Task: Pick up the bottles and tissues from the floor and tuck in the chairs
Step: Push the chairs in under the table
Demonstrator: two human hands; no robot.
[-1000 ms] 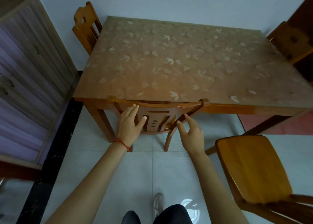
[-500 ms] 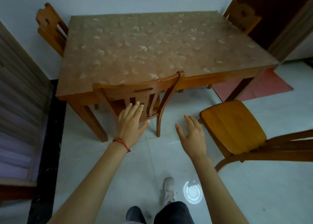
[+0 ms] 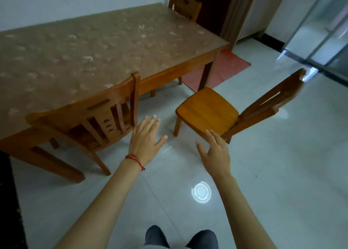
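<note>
Fingers of the right hand are spread wide and hold nothing, hovering just short of the pulled-out orange wooden chair, which lies ahead and slightly right, its backrest pointing away from the brown patterned worktop. The left hand, equally spread and empty, is farther from it, beside the tucked-in slatted wooden chair.

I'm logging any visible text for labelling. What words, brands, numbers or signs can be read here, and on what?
None: no readable text shows anywhere.
The table top carries only a pale leaf pattern.
The tucked-in chair has decorative cut-outs in its backrest, not letters.
The pulled-out chair is plain wood.
</note>
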